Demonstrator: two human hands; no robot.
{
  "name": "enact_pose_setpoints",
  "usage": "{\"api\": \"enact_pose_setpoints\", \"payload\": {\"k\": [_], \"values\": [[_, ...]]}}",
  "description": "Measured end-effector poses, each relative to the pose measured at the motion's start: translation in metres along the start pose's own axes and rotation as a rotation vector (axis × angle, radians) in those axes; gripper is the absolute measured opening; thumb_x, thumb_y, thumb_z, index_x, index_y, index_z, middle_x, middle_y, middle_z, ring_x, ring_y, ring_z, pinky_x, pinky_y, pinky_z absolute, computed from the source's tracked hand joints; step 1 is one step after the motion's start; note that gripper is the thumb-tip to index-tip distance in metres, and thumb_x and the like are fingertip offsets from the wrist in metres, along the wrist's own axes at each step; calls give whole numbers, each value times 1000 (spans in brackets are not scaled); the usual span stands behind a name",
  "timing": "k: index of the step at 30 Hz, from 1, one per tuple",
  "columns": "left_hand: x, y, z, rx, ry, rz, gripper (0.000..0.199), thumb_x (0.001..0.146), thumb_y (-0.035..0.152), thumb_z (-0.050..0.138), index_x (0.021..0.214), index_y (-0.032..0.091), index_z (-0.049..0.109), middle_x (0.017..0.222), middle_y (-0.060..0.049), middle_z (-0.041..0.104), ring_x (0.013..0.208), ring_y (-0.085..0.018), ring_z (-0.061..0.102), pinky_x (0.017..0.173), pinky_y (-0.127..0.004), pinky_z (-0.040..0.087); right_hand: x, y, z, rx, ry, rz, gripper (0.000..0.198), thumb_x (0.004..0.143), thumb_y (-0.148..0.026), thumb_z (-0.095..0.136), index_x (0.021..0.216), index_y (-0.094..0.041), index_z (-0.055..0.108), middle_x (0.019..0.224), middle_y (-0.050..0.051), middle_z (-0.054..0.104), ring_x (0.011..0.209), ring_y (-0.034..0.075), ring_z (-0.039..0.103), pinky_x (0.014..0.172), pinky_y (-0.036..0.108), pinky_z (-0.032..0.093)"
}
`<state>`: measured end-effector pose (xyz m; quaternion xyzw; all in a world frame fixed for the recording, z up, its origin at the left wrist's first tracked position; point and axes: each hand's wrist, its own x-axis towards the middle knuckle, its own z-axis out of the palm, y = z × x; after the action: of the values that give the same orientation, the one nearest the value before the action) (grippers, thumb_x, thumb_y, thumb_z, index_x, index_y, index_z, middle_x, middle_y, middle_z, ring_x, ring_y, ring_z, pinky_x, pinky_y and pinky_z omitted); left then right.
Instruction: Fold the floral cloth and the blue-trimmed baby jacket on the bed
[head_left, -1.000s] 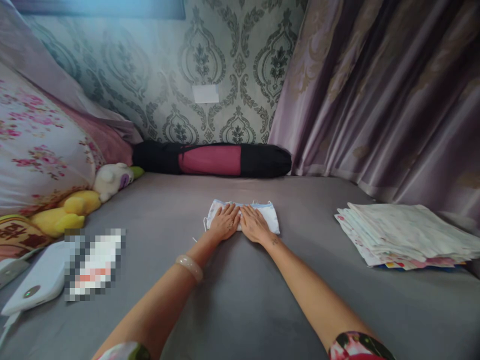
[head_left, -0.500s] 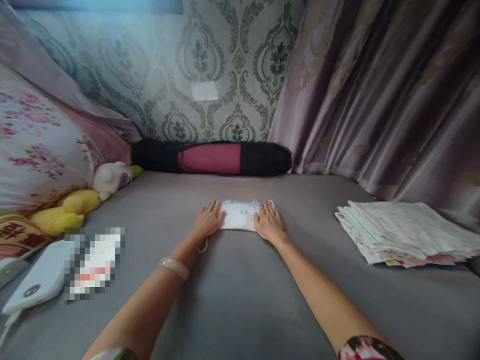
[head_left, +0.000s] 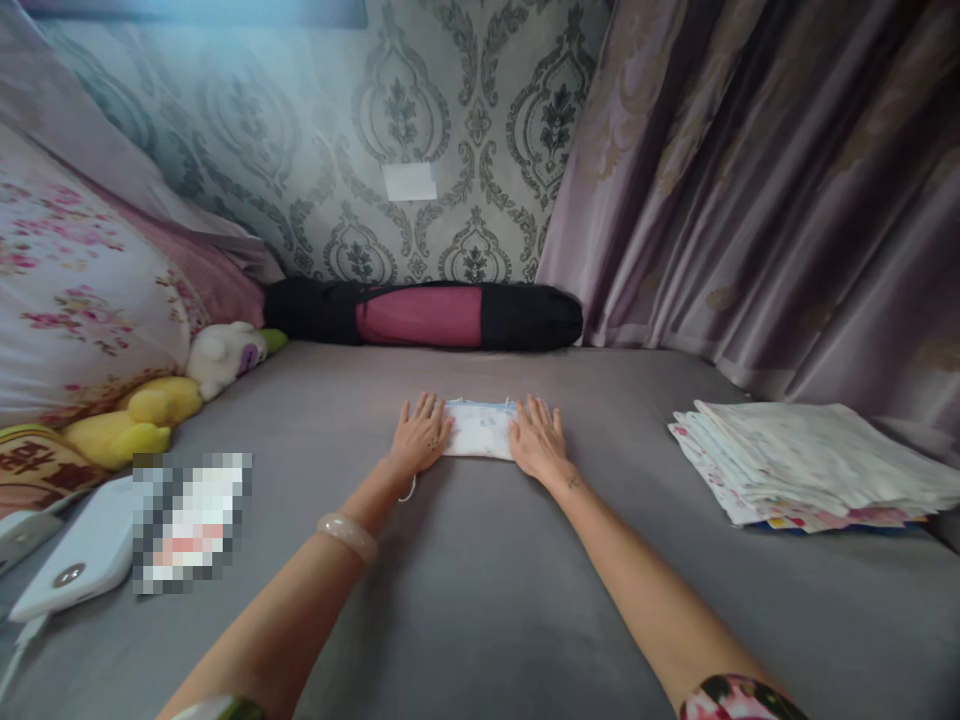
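Observation:
A small white folded cloth (head_left: 481, 430) with faint prints and a light blue far edge lies flat on the grey sheet (head_left: 480, 580). Over its left end rests my left hand (head_left: 421, 435), palm down with the fingers spread. My right hand (head_left: 538, 437) lies the same way over the right end. Both hands cover the ends of the cloth, so only its middle shows. A thin white cord (head_left: 408, 489) loops out below my left hand. Neither hand grips anything.
A stack of folded cloths (head_left: 810, 465) lies at right. On the left are a white power bank (head_left: 90, 545) with a cable, a blurred packet (head_left: 199, 520), plush toys (head_left: 124, 430) and a floral pillow (head_left: 82, 280). A black and pink roll bag (head_left: 420, 316) lies along the wall.
My hands still lie on the two ends of the cloth; their fingers have shifted slightly and spread a little more. The cloth stays in place.

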<state>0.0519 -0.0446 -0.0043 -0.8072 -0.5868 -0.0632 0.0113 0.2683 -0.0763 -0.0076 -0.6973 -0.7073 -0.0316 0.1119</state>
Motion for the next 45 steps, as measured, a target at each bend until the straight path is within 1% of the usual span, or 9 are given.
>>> {"api": "enact_pose_setpoints", "payload": {"k": [4, 8, 14, 20, 25, 31, 35, 39, 45], "values": [[1, 28, -1, -28, 63, 149, 54, 99, 37, 19, 145, 14, 36, 153, -10, 33, 144, -24, 23, 117, -47, 16, 1, -24, -3, 114, -18, -177, 52, 98, -28, 25, 146, -11, 35, 155, 9, 27, 144, 22, 17, 117, 45, 9], [3, 40, 9, -68, 15, 167, 52, 99, 33, 21, 145, 13, 37, 152, -9, 35, 142, -23, 27, 116, -45, 22, 3, -35, 4, 170, -57, -216, 52, 97, -26, 24, 146, -9, 35, 153, 8, 32, 143, 22, 20, 116, 44, 13], [3, 38, 21, -60, 23, 150, 51, 99, 33, 22, 145, 15, 38, 152, -9, 35, 142, -23, 29, 116, -45, 23, 2, -34, 11, 186, -61, -207, 51, 97, -27, 26, 144, -11, 38, 151, 8, 36, 142, 22, 23, 116, 44, 16], [4, 37, 12, -43, -23, 153, 51, 100, 34, 22, 145, 15, 38, 152, -10, 36, 141, -24, 30, 115, -45, 25, 3, -33, 7, 189, -89, -199, 51, 97, -27, 27, 145, -12, 37, 151, 8, 35, 142, 22, 23, 116, 44, 17], [2, 29, 11, 17, 95, 93, 54, 100, 40, 18, 141, 15, 43, 150, -11, 38, 142, -27, 29, 116, -50, 18, 1, -29, 6, 163, -22, -147, 51, 98, -30, 27, 145, -14, 37, 152, 9, 32, 143, 24, 20, 116, 46, 12], [1, 23, 18, -4, 40, 70, 56, 99, 43, 18, 143, 16, 41, 151, -11, 38, 141, -27, 30, 114, -50, 22, 0, -27, 12, 137, -53, -132, 50, 100, -33, 24, 145, -18, 38, 153, 7, 32, 142, 23, 22, 115, 47, 14], [2, 22, 16, -5, 53, 83, 55, 99, 43, 19, 141, 17, 42, 149, -12, 40, 139, -27, 32, 114, -50, 23, 1, -26, 10, 139, -79, -126, 51, 100, -33, 23, 146, -17, 37, 153, 8, 32, 142, 23, 22, 115, 47, 15], [1, 18, 15, 14, 95, 36, 52, 99, 42, 21, 140, 19, 43, 148, -11, 42, 140, -27, 32, 114, -49, 23, 0, -22, 9, 116, -49, -96, 51, 100, -33, 24, 146, -16, 36, 154, 9, 29, 143, 23, 20, 115, 47, 12], [0, 14, 16, -6, 59, 29, 50, 99, 40, 21, 139, 20, 43, 149, -11, 40, 140, -27, 31, 113, -49, 26, -2, -20, 6, 110, -89, -88, 51, 100, -33, 22, 146, -16, 36, 154, 9, 29, 142, 23, 21, 115, 47, 12]]}}
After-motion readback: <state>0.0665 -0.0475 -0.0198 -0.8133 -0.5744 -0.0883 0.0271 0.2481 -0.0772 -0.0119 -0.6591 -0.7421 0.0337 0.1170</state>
